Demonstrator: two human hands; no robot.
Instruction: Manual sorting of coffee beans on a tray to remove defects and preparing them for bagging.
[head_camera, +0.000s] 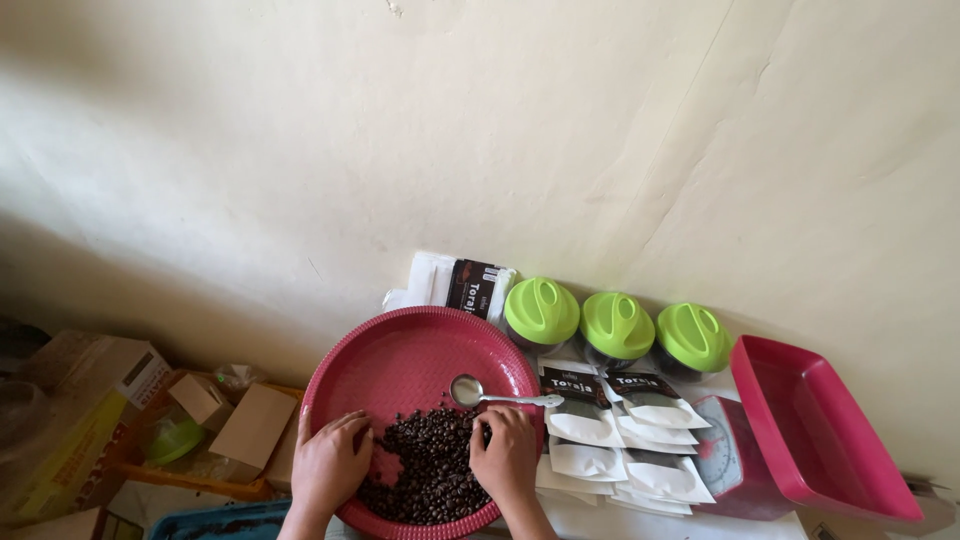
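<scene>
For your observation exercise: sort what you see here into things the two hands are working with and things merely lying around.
In use:
- left hand and right hand, both on the coffee beans
- round red tray
- metal spoon

Lying about:
- three green-lidded jars
- white pouches
- red kitchen scale
- cardboard boxes

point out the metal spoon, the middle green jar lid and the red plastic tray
shiny metal spoon (467, 389): head view, on its bowl
middle round green jar lid (617, 325): head view, lid top
rectangular red plastic tray (850, 478): head view, near side wall
</scene>
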